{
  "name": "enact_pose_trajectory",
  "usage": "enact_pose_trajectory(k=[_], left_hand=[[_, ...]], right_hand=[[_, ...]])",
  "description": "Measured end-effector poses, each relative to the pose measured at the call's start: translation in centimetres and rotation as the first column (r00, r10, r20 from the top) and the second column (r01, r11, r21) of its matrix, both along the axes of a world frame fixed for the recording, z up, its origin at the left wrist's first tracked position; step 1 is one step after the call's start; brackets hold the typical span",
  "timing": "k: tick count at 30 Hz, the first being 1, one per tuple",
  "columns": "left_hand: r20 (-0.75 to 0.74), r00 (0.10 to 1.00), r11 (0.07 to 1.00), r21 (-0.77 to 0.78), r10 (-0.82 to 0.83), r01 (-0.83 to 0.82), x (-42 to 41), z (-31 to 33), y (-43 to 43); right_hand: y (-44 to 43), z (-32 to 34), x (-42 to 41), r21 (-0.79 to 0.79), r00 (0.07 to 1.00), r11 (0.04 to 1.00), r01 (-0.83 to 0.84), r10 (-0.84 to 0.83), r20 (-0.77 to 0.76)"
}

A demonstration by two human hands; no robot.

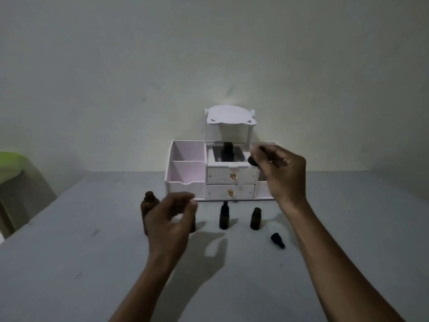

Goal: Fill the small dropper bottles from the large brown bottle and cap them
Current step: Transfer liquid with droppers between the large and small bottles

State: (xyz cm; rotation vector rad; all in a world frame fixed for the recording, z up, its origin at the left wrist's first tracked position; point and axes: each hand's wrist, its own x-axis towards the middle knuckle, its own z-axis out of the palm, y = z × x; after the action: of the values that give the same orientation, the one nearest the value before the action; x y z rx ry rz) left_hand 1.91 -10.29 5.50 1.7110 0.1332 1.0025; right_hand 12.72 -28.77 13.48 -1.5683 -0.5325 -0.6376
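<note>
The large brown bottle (148,204) stands uncapped on the grey table (92,263), partly behind my left hand (170,217). That hand hovers with its fingers loosely curled, and I see nothing in it. A dark shape (193,225) shows just under it; I cannot tell what it is. A small dropper bottle (224,217) stands capped in the middle. To its right stands another small bottle (255,218), which is uncapped. A loose dropper cap (277,240) lies on the table. My right hand (282,170) is raised and pinches a black dropper cap (252,161).
A white organiser (185,182) with two drawers and open compartments stands against the wall. One more dark bottle (227,151) sits in its top tray. A green-topped stool (11,163) is at the far left, beside the table's left edge.
</note>
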Motion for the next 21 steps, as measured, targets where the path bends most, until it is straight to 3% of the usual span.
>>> enact_pose_trajectory(k=[3, 6, 11, 21], left_hand=[[-0.142, 0.967, 0.977, -0.029, -0.212, 0.210, 1.7, -0.4, -4.6], [-0.249, 0.920, 0.953, -0.068, -0.301, 0.294, 4.1, -1.4, -8.0], [-0.397, 0.882, 0.967, -0.087, -0.254, 0.240, 7.0, -3.5, -10.7], [-0.429, 0.862, 0.961, -0.061, -0.269, 0.270, 9.0, -4.1, -11.6]], right_hand=[[-2.5, -1.9, 0.7, 0.044, 0.995, 0.996, 0.079, -0.076, -0.059], [-4.0, -3.1, 1.6, 0.069, 0.984, 0.985, 0.161, -0.155, -0.086], [-4.9, -4.6, 2.7, 0.061, 0.972, 0.973, 0.224, -0.218, -0.088], [-4.6, -5.6, 3.7, -0.014, 0.975, 0.979, 0.206, -0.206, -0.082]])
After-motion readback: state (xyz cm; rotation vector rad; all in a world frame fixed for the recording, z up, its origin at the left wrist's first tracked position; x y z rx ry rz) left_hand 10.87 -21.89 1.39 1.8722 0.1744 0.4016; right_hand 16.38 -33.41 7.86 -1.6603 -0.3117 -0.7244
